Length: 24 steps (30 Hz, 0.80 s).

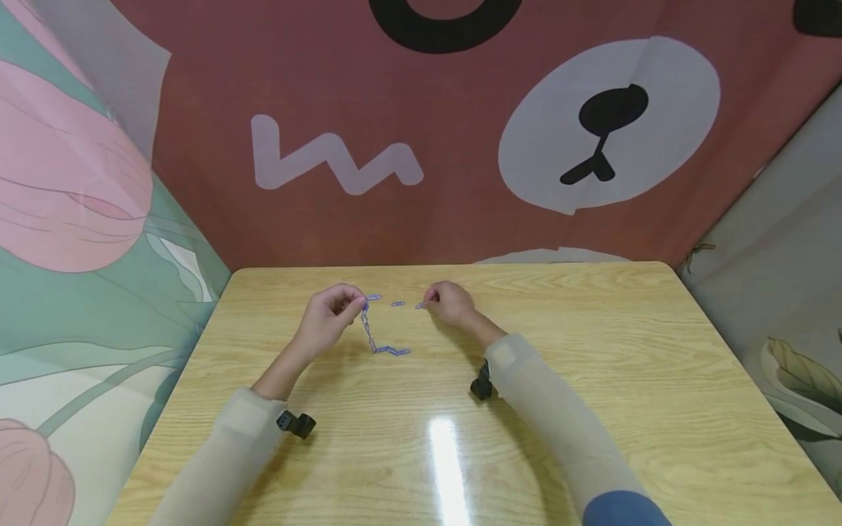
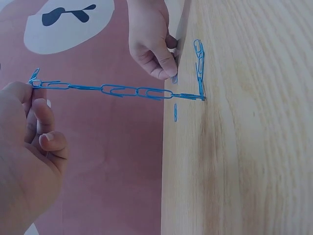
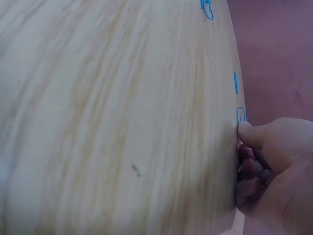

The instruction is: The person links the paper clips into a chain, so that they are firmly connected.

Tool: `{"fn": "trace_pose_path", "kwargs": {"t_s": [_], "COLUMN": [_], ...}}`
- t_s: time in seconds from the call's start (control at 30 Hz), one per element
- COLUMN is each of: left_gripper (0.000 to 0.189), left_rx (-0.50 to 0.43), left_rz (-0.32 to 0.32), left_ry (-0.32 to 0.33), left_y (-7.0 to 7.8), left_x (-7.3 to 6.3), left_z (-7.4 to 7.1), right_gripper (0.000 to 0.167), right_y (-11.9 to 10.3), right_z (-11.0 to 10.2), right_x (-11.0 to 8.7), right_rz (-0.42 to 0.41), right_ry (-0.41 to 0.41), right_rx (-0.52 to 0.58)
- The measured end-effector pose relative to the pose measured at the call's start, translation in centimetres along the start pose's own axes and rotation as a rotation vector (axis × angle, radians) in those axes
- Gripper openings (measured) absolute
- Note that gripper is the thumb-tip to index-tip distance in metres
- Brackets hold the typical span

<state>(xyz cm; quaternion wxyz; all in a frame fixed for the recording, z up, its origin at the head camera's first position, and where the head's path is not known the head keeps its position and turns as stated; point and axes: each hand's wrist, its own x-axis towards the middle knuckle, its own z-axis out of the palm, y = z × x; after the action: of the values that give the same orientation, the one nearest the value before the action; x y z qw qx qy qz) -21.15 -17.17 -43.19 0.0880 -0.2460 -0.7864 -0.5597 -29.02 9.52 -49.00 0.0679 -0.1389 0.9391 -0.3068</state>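
A chain of linked blue paper clips (image 2: 120,90) hangs from my left hand (image 1: 327,315), which pinches it near its upper end between thumb and finger. A short clip end sticks out past those fingertips. The chain's lower links (image 1: 391,351) lie bent along the table. My right hand (image 1: 451,303), near the table's far edge, pinches a single blue paper clip (image 3: 241,114) by one end, close over the wood. Between the hands, another loose paper clip (image 1: 397,303) lies on the table.
The wooden table (image 1: 395,453) ends at a far edge just beyond both hands. Behind it hangs a reddish-brown cloth (image 1: 316,226) with a cartoon bear print. A patterned curtain (image 1: 79,307) flanks the left side. Small black cameras (image 1: 297,424) sit on both wrists.
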Motion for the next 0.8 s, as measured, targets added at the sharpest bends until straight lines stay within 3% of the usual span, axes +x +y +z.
{"fn": "trace_pose_path", "kwargs": {"t_s": [0.2, 0.43, 0.8], "left_gripper": [0.007, 0.008, 0.007], "left_rx": [-0.003, 0.005, 0.009], "left_rz": [-0.015, -0.039, -0.018], "left_ry": [0.007, -0.004, -0.008], "left_y": [-0.1, 3.1, 3.4], "left_x": [0.0, -0.1, -0.2], "left_z": [0.0, 0.0, -0.3], "right_gripper": [0.013, 0.01, 0.011], "right_y": [0.2, 0.7, 1.0], "right_z": [-0.4, -0.7, -1.1], "right_x": [-0.1, -0.1, -0.6], "right_rz": [0.019, 0.046, 0.053], "right_ry": [-0.016, -0.009, -0.015], "right_rx": [0.076, 0.203, 0.301]}}
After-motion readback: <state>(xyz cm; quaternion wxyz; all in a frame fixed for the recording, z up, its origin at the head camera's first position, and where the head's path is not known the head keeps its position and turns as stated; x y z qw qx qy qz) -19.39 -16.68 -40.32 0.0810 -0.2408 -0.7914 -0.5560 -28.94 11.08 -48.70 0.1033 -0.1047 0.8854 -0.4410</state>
